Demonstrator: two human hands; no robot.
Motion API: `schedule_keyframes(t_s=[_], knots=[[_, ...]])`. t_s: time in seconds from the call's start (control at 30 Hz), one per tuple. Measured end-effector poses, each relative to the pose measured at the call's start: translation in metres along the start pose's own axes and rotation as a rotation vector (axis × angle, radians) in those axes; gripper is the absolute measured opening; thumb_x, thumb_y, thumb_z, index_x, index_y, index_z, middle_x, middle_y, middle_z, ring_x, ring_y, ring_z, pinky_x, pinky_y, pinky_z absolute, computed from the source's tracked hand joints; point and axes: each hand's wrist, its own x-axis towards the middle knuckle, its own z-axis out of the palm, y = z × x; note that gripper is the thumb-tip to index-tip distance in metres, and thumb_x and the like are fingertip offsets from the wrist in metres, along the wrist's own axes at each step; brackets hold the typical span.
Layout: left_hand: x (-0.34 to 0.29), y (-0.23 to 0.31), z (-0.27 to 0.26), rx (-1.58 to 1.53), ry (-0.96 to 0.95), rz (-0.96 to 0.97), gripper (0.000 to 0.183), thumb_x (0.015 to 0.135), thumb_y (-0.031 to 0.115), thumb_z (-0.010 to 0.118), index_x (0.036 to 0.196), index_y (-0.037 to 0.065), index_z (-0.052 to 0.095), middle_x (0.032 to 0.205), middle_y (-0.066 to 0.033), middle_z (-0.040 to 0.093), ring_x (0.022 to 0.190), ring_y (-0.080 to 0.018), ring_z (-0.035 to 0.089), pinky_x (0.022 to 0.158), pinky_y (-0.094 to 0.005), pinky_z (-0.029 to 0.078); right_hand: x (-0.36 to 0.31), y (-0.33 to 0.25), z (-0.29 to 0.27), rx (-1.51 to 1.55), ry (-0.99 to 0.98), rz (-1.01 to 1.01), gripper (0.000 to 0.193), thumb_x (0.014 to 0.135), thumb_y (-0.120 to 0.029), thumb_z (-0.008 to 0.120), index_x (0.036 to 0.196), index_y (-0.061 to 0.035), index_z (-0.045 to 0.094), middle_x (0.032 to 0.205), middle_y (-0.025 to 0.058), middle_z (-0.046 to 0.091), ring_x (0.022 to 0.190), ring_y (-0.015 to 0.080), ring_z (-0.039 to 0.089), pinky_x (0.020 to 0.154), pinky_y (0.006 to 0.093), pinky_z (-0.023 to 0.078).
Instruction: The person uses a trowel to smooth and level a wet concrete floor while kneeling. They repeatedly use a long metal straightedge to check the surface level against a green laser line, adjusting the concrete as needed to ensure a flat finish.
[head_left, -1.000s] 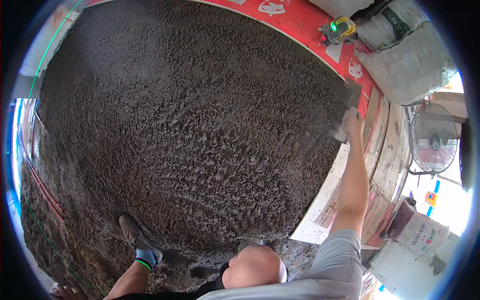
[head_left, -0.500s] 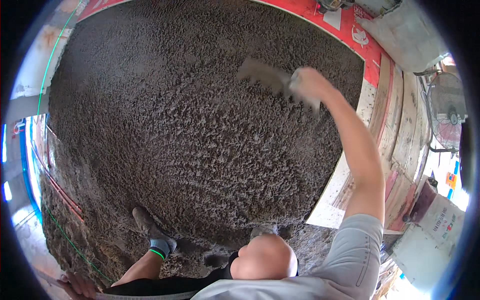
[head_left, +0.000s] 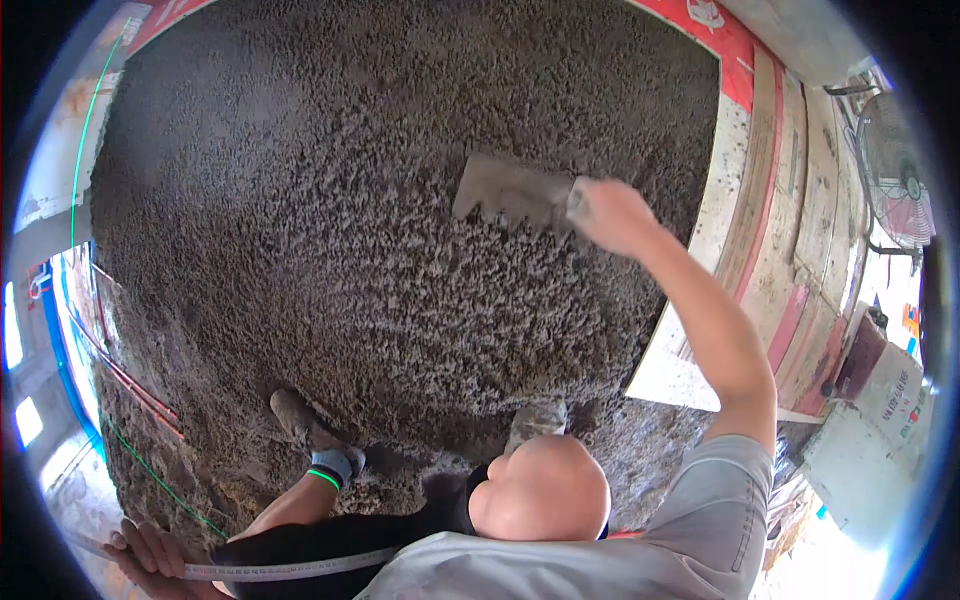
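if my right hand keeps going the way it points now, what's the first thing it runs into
The right hand points left across the wet mortar, trowel leading. Only mortar seems to lie ahead, up to the far left edge; depth is hard to judge.

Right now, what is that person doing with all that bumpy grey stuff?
The person is crouched at the edge of a big bed of rough grey mortar. The right hand holds a flat trowel out over the mortar, with the arm stretched far forward. The left hand is down low at the near edge, holding a long straight bar. Both shoes are planted in the mortar.
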Motion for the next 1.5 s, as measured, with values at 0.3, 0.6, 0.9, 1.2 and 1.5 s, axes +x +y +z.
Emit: schedule_keyframes(t_s=[0.3, 0.6, 0.9, 1.2, 1.5], knots=[[0.004, 0.013, 0.069, 0.034, -0.308, 0.245, 0.024, 0.104, 0.017, 0.035, 0.108, -0.001, 0.049, 0.079, -0.0045, 0.047, 0.056, -0.0080, 0.032, 0.044, -0.0208, 0.030, -0.161, -0.039, 0.124, -0.030, -0.477, -0.357, 0.021, 0.087, -0.025, 0.055, 0.095, -0.0055, 0.058, 0.077, 0.0187, 0.065, 0.076, 0.0336, 0.067, 0.064, 0.0474, 0.054], [0.049, -0.009, 0.129, -0.450, -0.739, -0.221, 0.026, 0.104, 0.022, 0.035, 0.098, 0.000, 0.046, 0.069, -0.0012, 0.036, 0.052, -0.0073, 0.031, 0.040, -0.0227, 0.027, 0.007, -0.086, 0.028, 0.057, 0.256, -0.086, 0.024, 0.091, -0.024, 0.048, 0.098, -0.0040, 0.060, 0.087, 0.0199, 0.066, 0.085, 0.0379, 0.065, 0.077, 0.0485, 0.051], [0.072, -0.027, 0.161, -0.450, -0.923, -0.267, 0.026, 0.104, 0.022, 0.037, 0.101, -0.001, 0.049, 0.066, -0.0006, 0.034, 0.051, -0.0064, 0.030, 0.042, -0.0218, 0.029, -0.099, -0.156, 0.153, -0.015, -0.447, -0.386, 0.027, 0.087, -0.021, 0.049, 0.103, -0.0027, 0.061, 0.096, 0.0217, 0.065, 0.095, 0.0378, 0.063, 0.081, 0.0484, 0.052], [0.049, -0.044, 0.246, -0.434, -1.118, -0.188, 0.035, 0.102, 0.035, 0.039, 0.099, 0.004, 0.055, 0.061, 0.0037, 0.037, 0.046, -0.0051, 0.031, 0.039, -0.0212, 0.028, -0.157, -0.151, 0.126, 0.672, -0.240, -0.555, 0.059, 0.084, -0.037, 0.067, 0.129, -0.0057, 0.046, 0.119, 0.0161, 0.054, 0.110, 0.0285, 0.057, 0.093, 0.0401, 0.046], [-0.074, -0.083, 0.359, -0.529, -1.228, -0.279, 0.047, 0.099, 0.045, 0.044, 0.094, 0.001, 0.060, 0.062, 0.0000, 0.051, 0.053, -0.0086, 0.051, 0.052, -0.0262, 0.051, -0.136, -0.177, 0.056, 1.404, 0.227, -0.452, 0.027, 0.100, -0.024, 0.047, 0.110, 0.0006, 0.052, 0.079, 0.0048, 0.059, 0.069, 0.0116, 0.058, 0.060, 0.0283, 0.049]])
